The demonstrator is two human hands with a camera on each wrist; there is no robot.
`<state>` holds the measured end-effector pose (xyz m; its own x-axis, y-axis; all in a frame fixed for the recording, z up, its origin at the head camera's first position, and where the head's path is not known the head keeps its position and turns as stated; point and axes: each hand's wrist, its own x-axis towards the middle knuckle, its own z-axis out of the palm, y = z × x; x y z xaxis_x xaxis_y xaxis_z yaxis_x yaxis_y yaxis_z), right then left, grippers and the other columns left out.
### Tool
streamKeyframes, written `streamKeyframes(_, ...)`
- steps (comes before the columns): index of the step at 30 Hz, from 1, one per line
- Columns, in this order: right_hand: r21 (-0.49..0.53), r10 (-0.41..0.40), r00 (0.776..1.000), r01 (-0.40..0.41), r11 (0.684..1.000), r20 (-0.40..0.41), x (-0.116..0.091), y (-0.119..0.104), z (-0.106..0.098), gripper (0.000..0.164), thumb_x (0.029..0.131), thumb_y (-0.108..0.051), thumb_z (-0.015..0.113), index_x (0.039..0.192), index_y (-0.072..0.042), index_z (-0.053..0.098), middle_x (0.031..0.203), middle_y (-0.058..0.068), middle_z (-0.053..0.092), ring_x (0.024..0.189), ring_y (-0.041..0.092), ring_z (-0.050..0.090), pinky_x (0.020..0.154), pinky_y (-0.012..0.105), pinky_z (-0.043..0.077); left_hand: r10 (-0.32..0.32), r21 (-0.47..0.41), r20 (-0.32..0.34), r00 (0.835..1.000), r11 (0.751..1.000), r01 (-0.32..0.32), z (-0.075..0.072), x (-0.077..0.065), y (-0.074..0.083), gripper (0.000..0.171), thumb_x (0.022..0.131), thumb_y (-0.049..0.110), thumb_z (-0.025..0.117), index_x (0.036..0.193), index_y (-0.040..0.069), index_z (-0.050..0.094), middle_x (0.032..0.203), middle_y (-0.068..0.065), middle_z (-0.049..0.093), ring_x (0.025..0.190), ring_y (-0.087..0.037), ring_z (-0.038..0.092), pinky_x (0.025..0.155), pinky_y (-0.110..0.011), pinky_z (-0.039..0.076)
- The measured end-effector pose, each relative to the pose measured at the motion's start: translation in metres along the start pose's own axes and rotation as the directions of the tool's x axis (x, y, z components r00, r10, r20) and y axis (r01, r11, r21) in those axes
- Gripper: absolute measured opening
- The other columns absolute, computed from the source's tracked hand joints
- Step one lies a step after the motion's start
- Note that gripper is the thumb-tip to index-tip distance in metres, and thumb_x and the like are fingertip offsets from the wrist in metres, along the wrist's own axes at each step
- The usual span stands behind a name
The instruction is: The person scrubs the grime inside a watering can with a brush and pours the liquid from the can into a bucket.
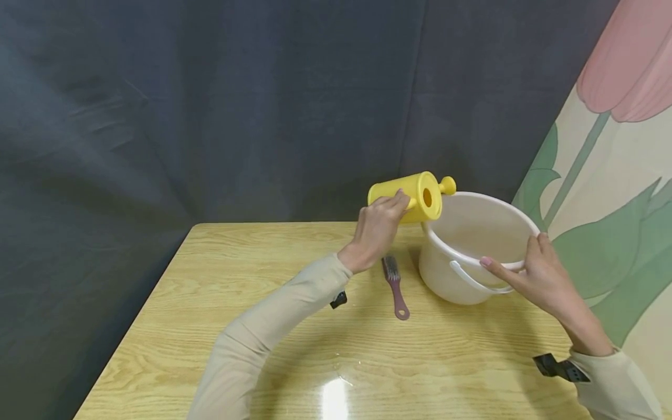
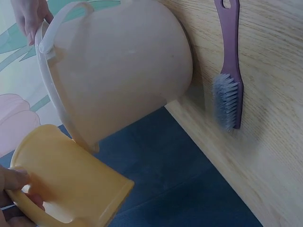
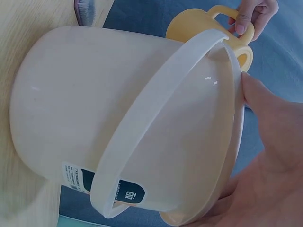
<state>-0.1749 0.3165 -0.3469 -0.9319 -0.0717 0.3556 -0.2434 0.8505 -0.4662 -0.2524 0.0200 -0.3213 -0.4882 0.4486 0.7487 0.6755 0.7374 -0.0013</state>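
Observation:
My left hand (image 1: 379,227) grips the handle of a yellow watering can (image 1: 404,195). The can lies tipped to the right, its round spout head over the far-left rim of a white bucket (image 1: 462,280). In the left wrist view the watering can (image 2: 71,175) is close beside the bucket (image 2: 123,66). My right hand (image 1: 548,277) holds the bucket's rim on the near right, its thumb along the edge. The right wrist view shows that thumb on the rim of the bucket (image 3: 85,94), while the other fingers are partly hidden. Whether water flows cannot be made out.
A purple-handled brush (image 1: 396,286) lies on the wooden table (image 1: 236,291), left of the bucket. The bucket's handle (image 1: 472,280) hangs down its near side. Behind is a dark curtain (image 1: 262,116); a flower-painted wall (image 1: 604,192) stands at right.

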Motion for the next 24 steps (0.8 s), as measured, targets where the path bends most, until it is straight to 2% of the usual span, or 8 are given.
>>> streamKeyframes(7,0.025,-0.002,1.0,0.002,1.0,-0.013,0.001,0.0,0.0,0.093,0.086,-0.036,0.076,0.136,0.025,0.027,0.119,0.04,0.037,0.098,0.052,0.042,0.072,0.065,0.039,0.033,-0.009,-0.002,0.999,0.999,-0.033,-0.002,0.004,-0.001,0.013,0.099,0.002,0.055,0.098,0.008,0.066,0.125,-0.011,0.066,0.089,-0.022,0.069,0.062,-0.031,0.057)
streamKeyframes(16,0.028,0.007,1.0,-0.008,1.0,0.009,0.003,-0.001,0.0,0.094,0.086,-0.037,0.076,0.138,0.024,0.026,0.12,0.04,0.037,0.099,0.051,0.043,0.071,0.063,0.041,0.045,-0.069,0.043,0.998,0.997,-0.042,-0.006,0.006,-0.006,0.017,0.098,-0.001,0.057,0.101,0.01,0.069,0.124,-0.006,0.067,0.094,-0.02,0.067,0.067,-0.033,0.056)
streamKeyframes(24,0.027,0.013,1.0,-0.013,1.0,0.016,0.004,-0.001,0.001,0.095,0.087,-0.038,0.075,0.139,0.024,0.024,0.121,0.04,0.036,0.1,0.052,0.042,0.072,0.065,0.041,0.054,-0.115,0.081,0.995,0.992,-0.045,-0.009,0.01,-0.007,0.026,0.093,-0.009,0.058,0.105,0.01,0.07,0.128,-0.008,0.064,0.109,-0.022,0.064,0.085,-0.035,0.055)
